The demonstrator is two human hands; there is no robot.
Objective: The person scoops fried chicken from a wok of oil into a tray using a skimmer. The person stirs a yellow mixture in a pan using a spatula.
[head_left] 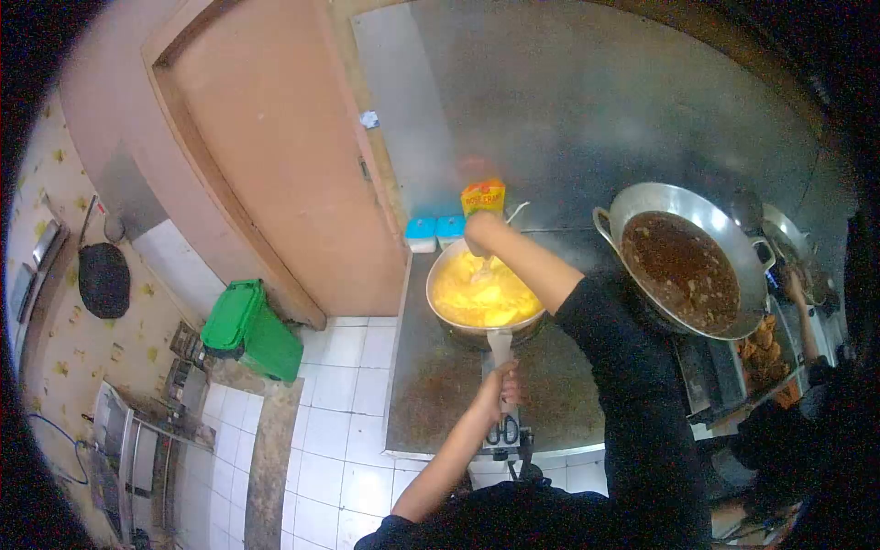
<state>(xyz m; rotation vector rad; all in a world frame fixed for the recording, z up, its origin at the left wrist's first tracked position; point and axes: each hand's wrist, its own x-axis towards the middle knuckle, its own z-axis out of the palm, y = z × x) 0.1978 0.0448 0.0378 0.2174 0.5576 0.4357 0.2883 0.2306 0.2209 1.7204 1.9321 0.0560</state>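
A round pan (pixel 440 307) holding a bright yellow mixture (pixel 486 291) stands on the metal cooking counter. My left hand (pixel 503 383) is wrapped round the pan's long pale handle (pixel 500 344), which points towards me. Over the far side of the pan, my right hand (pixel 478 235) is closed with the wrist bent down. Something pale reaches from it into the yellow mixture, but I cannot make out its kind. Behind the pan are a yellow-and-red packet (pixel 483 196) and two blue-lidded tubs (pixel 422 231).
A large two-handled wok (pixel 660 200) of brown liquid stands to the right. Beyond it, another person's hand (pixel 796 286) is near a second pan (pixel 790 234) and some browned food (pixel 763 357). A green bin (pixel 261 332) stands on the tiled floor at left, near a door (pixel 266 137).
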